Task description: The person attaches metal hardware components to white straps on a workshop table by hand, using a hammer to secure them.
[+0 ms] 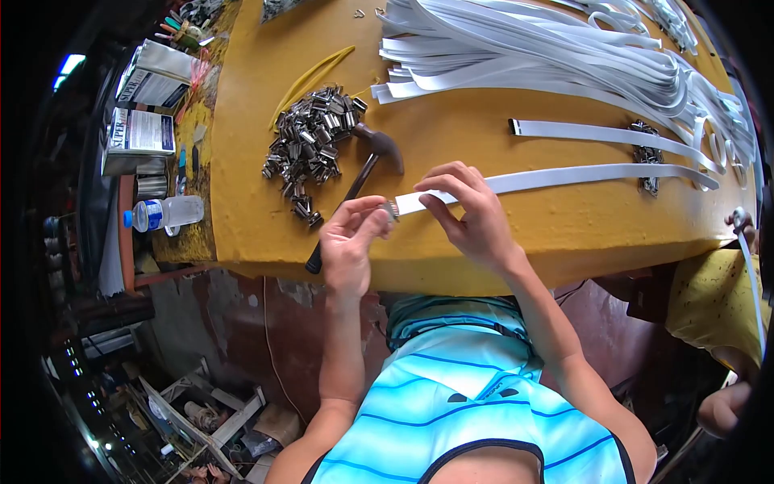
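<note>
1. Left hand (pixel 351 238) was curled, with its thumb and fingertips pinched on a small metal clip (pixel 389 210) at the near end of a white strap (pixel 564 176).
2. Right hand (pixel 472 214) was closed on the same strap just beside the clip, fingers folded over the top and the thumb beneath.
3. The white strap was flat, narrow and pale. It ran from the hands to the right across the yellow worktop (pixel 500 242), and its held end sat near the worktop's front edge.
4. The metal clip looked dull silver and ribbed, like those in the pile of clips (pixel 310 141) that lay to the left, touching the head of a hammer (pixel 379 149).
5. Fingers covered most of the clip, so I could not tell whether it wrapped the strap or only met its end.
6. The hammer's handle passed behind the left hand.
7. The strap's far end curved out of clear view at the right edge.
8. A bundle of straps (pixel 524 56) was cut off at the top.
9. Another person's hand (pixel 721 407) showed only partly at the lower right.
</note>
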Motion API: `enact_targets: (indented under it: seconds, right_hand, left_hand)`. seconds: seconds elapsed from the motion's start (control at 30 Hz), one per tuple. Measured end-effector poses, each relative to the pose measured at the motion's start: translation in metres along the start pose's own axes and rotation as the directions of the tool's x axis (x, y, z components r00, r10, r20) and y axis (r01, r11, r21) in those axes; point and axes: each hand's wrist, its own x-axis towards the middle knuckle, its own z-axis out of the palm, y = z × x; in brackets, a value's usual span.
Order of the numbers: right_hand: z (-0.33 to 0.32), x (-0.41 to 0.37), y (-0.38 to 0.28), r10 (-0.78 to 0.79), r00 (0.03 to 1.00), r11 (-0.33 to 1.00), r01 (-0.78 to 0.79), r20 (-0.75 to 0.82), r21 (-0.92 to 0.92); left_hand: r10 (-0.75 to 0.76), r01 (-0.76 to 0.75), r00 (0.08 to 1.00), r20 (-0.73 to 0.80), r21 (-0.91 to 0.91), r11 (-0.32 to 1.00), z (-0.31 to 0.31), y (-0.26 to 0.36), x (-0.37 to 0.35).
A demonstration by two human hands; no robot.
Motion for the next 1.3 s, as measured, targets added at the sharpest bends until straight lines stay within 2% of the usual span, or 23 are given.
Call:
enact_targets:
  seconds: [0.07, 0.23, 0.37, 0.5, 0.57, 0.67, 1.3]
  right_hand:
    - [-0.007, 0.006, 0.003, -0.157, 0.979, 0.932, 0.191, 0.133, -0.308]
    - [0.005, 0.009, 0.017, -0.182, 0.959, 0.914, 0.247, 0.217, -0.323]
    - [0.007, 0.011, 0.02, -0.172, 0.946, 0.89, 0.269, 0.275, -0.367]
    - [0.002, 0.014, 0.014, -0.129, 0.945, 0.917, 0.228, 0.3, -0.326]
    - [-0.001, 0.014, 0.011, -0.042, 0.948, 0.972, 0.112, 0.316, -0.205]
    - [-0.001, 0.012, 0.011, -0.074, 0.953, 0.985, 0.116, 0.294, -0.127]
    - [-0.003, 0.01, 0.003, -0.085, 0.969, 0.981, 0.123, 0.233, -0.153]
  left_hand:
    - [-0.004, 0.004, 0.998, -0.063, 0.011, 1.0, -0.015, 0.005, 0.0]
    - [-0.029, 0.032, 0.993, -0.115, 0.032, 0.999, -0.03, 0.005, -0.002]
    - [-0.057, 0.059, 0.996, -0.075, 0.025, 0.998, -0.022, 0.002, -0.004]
    - [-0.083, 0.088, 0.994, -0.069, 0.083, 0.993, -0.016, -0.002, -0.004]
    - [-0.074, 0.08, 0.995, -0.065, 0.098, 0.992, -0.015, -0.004, -0.003]
    - [-0.07, 0.075, 0.996, -0.049, 0.125, 0.989, -0.011, -0.005, -0.001]
    - [-0.104, 0.104, 0.995, -0.007, 0.134, 0.986, 0.007, -0.005, -0.003]
